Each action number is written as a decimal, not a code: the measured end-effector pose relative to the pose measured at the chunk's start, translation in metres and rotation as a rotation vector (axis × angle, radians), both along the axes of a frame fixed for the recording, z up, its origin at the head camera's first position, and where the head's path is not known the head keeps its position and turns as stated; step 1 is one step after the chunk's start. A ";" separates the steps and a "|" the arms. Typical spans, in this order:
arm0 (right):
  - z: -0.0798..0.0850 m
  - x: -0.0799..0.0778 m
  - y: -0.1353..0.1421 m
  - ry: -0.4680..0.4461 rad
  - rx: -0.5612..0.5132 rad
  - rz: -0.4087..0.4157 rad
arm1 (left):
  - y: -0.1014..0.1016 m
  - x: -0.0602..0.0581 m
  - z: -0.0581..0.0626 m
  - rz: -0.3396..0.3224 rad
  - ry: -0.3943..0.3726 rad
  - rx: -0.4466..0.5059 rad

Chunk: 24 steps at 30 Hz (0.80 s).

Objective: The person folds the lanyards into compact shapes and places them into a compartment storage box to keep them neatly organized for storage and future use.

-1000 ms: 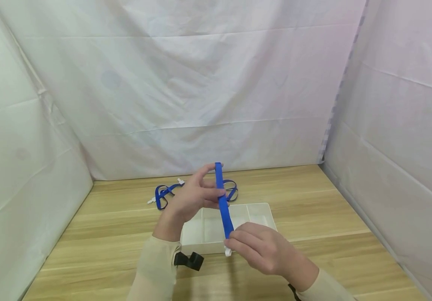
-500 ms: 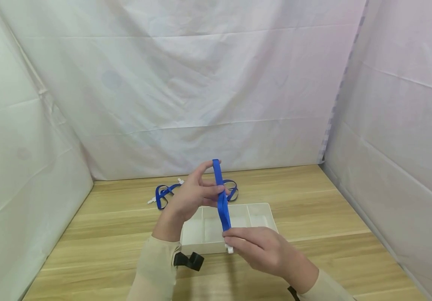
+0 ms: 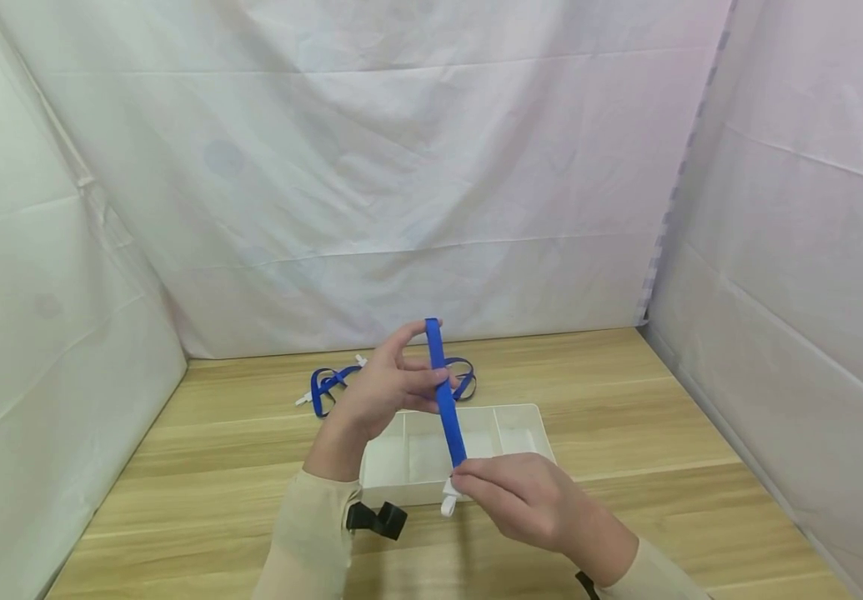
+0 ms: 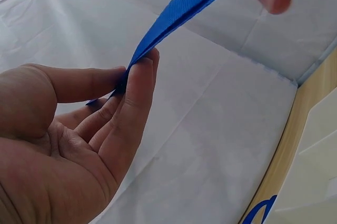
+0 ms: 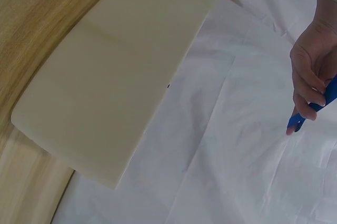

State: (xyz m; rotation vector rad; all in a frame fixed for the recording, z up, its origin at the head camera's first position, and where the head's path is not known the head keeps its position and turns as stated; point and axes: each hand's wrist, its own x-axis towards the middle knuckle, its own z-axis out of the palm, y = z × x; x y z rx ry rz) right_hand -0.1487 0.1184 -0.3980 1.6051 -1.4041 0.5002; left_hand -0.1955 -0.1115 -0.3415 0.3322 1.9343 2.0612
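Note:
A blue lanyard (image 3: pixel 449 421) is stretched in a folded strip between both hands, above a white divided tray. My left hand (image 3: pixel 382 387) pinches it between thumb and fingers, and its far end loops over a fingertip. In the left wrist view the left hand (image 4: pixel 89 129) grips the doubled strap (image 4: pixel 181 10). With thumb and fingertips my right hand (image 3: pixel 524 496) pinches the near end, where a white plastic clip (image 3: pixel 449 497) hangs out below. The right wrist view shows the left hand (image 5: pixel 313 71) and the strap's far end (image 5: pixel 297 122); the right hand is out of that view.
The white tray (image 3: pixel 380 493) with compartments stands on the wooden table (image 3: pixel 198 500) under the hands. Behind the left hand lie more blue lanyards (image 3: pixel 320 392) with white clips, partly hidden. White cloth (image 3: pixel 416 167) hangs at the back and both sides.
The strap slackened and bowed half a second ago and is now pulled straight again. The right hand shifted slightly, and the white clip now hangs further out. The left hand rose a little.

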 end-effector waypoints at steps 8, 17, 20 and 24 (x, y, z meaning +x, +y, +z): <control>0.003 -0.001 -0.002 0.080 -0.047 -0.005 | -0.001 -0.001 0.001 -0.014 -0.022 0.012; 0.004 -0.003 -0.003 0.046 -0.096 -0.017 | -0.004 0.001 0.004 -0.066 0.024 -0.019; 0.005 -0.003 -0.002 0.020 -0.102 -0.023 | -0.003 0.001 0.003 -0.067 0.057 -0.033; 0.006 -0.001 -0.003 -0.005 -0.108 -0.022 | 0.000 0.001 0.002 -0.040 0.080 -0.053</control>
